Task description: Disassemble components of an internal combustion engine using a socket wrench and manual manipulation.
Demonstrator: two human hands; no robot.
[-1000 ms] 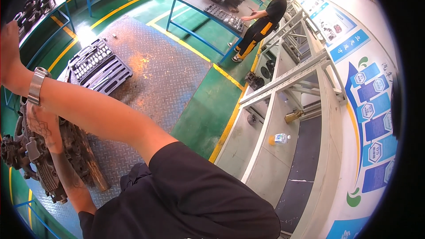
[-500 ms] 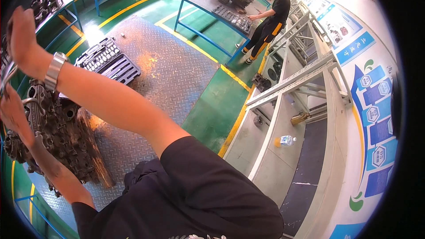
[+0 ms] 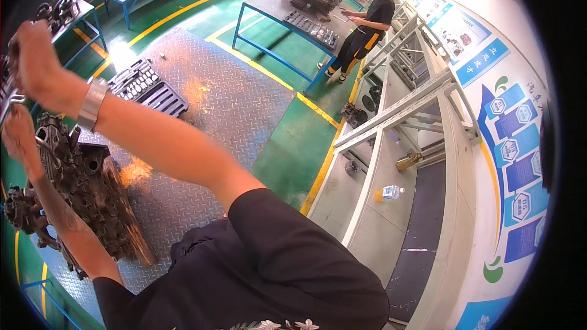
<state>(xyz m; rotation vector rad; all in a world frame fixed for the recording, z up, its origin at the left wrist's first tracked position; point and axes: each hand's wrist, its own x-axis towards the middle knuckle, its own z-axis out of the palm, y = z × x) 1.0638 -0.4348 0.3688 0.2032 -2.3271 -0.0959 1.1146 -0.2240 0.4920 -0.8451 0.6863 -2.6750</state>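
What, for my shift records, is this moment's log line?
left hand: near silver bar; right hand: also near, blurred; engine: dark; socket case: open

Right of the open socket case (image 3: 150, 88), the bare metal tabletop (image 3: 238, 91) leaves a wide passage for a hand. The right forearm (image 3: 162, 137) slants over its nearer part, barring a straight reach from above. Leftward, the engine (image 3: 85, 189) and the wooden block (image 3: 136, 229) at its right edge obstruct; a narrower strip separates that block from the dark clothing (image 3: 263, 256).
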